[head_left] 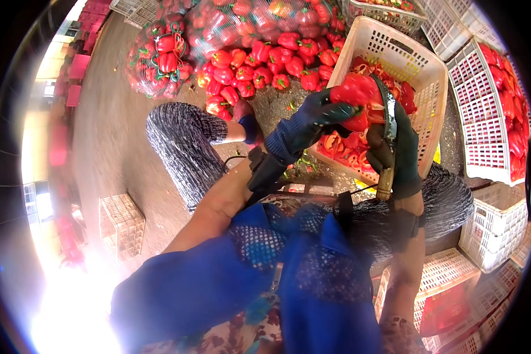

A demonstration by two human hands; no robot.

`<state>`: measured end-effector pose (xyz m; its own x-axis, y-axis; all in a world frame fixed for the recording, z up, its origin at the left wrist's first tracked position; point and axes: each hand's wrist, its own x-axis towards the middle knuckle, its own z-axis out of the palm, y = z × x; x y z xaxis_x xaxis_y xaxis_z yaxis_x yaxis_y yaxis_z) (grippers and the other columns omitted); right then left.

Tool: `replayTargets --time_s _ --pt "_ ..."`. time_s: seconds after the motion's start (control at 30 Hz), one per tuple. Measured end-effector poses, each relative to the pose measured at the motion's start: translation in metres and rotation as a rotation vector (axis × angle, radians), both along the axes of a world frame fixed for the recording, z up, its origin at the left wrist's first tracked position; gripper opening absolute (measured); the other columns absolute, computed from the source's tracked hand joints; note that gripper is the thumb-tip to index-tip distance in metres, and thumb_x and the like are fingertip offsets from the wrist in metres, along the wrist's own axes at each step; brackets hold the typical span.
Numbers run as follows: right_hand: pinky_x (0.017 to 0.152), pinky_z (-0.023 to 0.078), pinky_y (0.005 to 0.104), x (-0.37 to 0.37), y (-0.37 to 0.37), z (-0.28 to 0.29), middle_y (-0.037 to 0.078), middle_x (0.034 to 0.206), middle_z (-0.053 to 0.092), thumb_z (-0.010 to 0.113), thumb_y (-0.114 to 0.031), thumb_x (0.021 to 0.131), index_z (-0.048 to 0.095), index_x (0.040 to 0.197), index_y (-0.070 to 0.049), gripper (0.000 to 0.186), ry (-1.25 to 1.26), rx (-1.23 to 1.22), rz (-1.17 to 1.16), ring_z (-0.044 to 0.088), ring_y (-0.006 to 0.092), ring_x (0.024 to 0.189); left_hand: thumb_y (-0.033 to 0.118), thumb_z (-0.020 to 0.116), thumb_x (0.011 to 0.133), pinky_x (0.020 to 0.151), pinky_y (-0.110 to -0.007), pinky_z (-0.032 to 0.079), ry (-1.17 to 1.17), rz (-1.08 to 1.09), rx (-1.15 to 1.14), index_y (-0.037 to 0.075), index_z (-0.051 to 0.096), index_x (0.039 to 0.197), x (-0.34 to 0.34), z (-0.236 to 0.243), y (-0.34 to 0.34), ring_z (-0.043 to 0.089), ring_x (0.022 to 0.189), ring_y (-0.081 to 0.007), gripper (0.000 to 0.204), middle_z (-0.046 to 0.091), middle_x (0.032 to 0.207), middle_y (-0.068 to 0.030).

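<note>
gripping knife (390, 112) in right hand (404, 147) and, in left hand (314, 123), red pepper (354, 93): likely light, crisp, slick, best cupped round its sides.

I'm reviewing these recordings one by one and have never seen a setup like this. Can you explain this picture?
There is no robot here: a person works with their own two hands, in dark gloves. The single picture comes from a wide fisheye camera on the person's head, looking down, so straight edges bend near the rim.

The left hand holds a red pepper. The right hand grips a knife, its blade close beside the pepper; I cannot tell whether they touch.

Under the hands is a plastic crate holding red pepper pieces. Beyond, on the floor, lie loose peppers and net sacks of more peppers.
</note>
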<state>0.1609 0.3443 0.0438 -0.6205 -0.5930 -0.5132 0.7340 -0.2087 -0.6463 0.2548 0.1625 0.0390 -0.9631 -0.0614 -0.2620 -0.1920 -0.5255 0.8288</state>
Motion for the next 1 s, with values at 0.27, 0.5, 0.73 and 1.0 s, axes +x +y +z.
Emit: replayTargets --time_s 0.27,0.5,0.73,1.0 --pt "0.031 0.022 0.0203 0.020 0.001 0.039 -0.001 0.055 0.037 0.028 -0.034 0.106 0.027 0.153 -0.015 0.051 0.099 -0.222 0.069 0.026 0.0061 0.034 0.043 0.065 0.089 0.073 -0.040 0.049 0.090 -0.022 0.675 0.012 0.056 0.123 0.011 -0.038 -0.006 0.062 0.084 -0.0243 0.047 0.064 0.108 -0.0095" --pt "0.038 0.031 0.0179 -0.012 0.023 -0.006 -0.001 0.070 0.051 0.042 -0.031 0.104 0.051 0.131 -0.008 0.037 0.144 -0.654 -0.131 0.039 0.0010 0.039 0.054 0.074 0.076 0.069 -0.036 0.046 -0.038 0.031 0.452 0.012 0.050 0.131 0.021 -0.020 0.005 0.058 0.082 -0.0220 0.073 0.062 0.113 -0.0100" --pt "0.038 0.035 0.0225 -0.015 0.014 0.006 0.006 0.072 0.060 0.056 -0.044 0.095 0.060 0.117 -0.011 0.040 0.390 0.268 0.050 0.044 0.0083 0.041 0.056 0.060 0.089 0.070 -0.037 0.051 0.094 -0.159 0.714 0.009 0.055 0.124 0.006 -0.064 -0.015 0.064 0.085 -0.0221 0.059 0.064 0.118 -0.0123" --pt "0.042 0.037 0.0262 0.010 0.001 -0.005 0.002 0.062 0.052 0.052 -0.036 0.096 0.063 0.096 -0.003 0.035 0.177 -0.041 0.213 0.045 0.0099 0.041 0.041 0.059 0.095 0.082 -0.034 0.052 0.087 -0.145 -0.193 0.006 0.051 0.134 0.001 -0.026 -0.020 0.061 0.103 -0.0201 0.053 0.062 0.121 -0.0081"
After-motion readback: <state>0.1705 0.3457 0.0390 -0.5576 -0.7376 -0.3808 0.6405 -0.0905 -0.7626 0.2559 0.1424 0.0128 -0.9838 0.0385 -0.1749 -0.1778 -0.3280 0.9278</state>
